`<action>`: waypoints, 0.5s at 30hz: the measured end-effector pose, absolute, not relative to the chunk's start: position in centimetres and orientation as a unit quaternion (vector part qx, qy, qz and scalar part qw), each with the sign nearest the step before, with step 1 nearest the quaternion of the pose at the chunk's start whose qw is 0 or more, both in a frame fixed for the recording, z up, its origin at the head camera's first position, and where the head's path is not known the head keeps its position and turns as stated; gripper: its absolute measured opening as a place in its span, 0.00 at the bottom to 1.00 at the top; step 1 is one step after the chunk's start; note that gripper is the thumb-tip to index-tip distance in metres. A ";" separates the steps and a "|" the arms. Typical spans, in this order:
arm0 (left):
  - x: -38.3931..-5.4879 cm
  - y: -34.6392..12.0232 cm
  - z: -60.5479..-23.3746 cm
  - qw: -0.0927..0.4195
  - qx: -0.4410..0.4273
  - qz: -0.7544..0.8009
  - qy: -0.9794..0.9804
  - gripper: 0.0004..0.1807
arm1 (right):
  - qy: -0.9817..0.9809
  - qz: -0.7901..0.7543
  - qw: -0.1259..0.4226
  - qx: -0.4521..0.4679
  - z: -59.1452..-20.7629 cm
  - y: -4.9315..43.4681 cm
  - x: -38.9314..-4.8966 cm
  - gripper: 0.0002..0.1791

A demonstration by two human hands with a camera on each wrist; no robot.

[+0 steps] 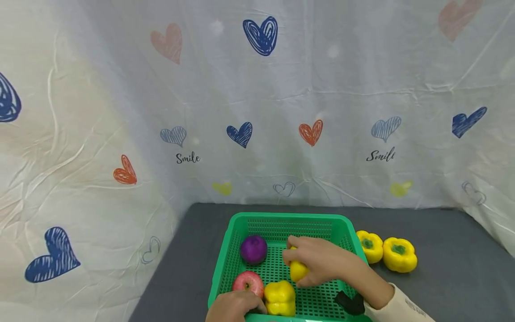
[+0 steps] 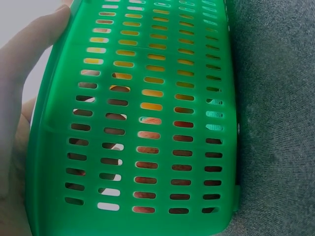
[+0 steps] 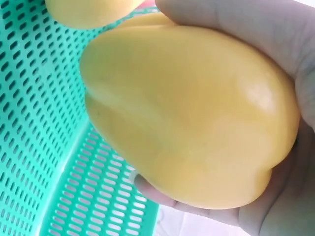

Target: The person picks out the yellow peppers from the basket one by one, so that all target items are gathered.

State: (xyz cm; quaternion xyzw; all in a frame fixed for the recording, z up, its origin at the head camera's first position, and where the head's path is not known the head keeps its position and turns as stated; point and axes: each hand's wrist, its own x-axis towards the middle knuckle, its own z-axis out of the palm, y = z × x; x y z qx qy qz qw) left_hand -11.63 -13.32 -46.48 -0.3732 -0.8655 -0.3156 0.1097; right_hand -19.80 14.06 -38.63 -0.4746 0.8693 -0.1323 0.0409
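Observation:
Over the inside of a green basket (image 1: pixel 287 218), my right hand (image 1: pixel 318 261) grips a yellow bell pepper (image 1: pixel 298 271). That pepper fills much of the right wrist view, with fingers curled round it and its stem end hidden. My left hand (image 1: pixel 235 306) holds the basket's near rim, its fingers reaching over to the inner side; the left wrist view shows the slotted outer wall (image 2: pixel 142 113) close up. Inside the basket, a red apple (image 1: pixel 248 282) and another yellow bell pepper (image 1: pixel 280 298) sit near the left hand. Farther back lies a round purple vegetable (image 1: pixel 254 249).
Two more yellow bell peppers, one nearer the basket (image 1: pixel 370 246) and one farther right (image 1: pixel 400 255), stand on the dark grey table (image 1: pixel 454 277) just outside the basket's right wall. A white curtain (image 1: pixel 277 103) printed with hearts hangs behind the table and along the left.

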 end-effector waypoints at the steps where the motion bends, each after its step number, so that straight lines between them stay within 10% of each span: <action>1: -11.7 -13.3 -46.5 0.111 -0.374 -0.315 -0.866 0.09 | 0.869 -0.135 0.037 -0.475 -38.6 14.2 -19.7 0.20; 15: -11.3 -13.2 -46.3 0.103 -0.363 -0.315 -0.871 0.08 | 0.877 -0.177 0.025 -0.445 -37.8 16.1 -17.5 0.19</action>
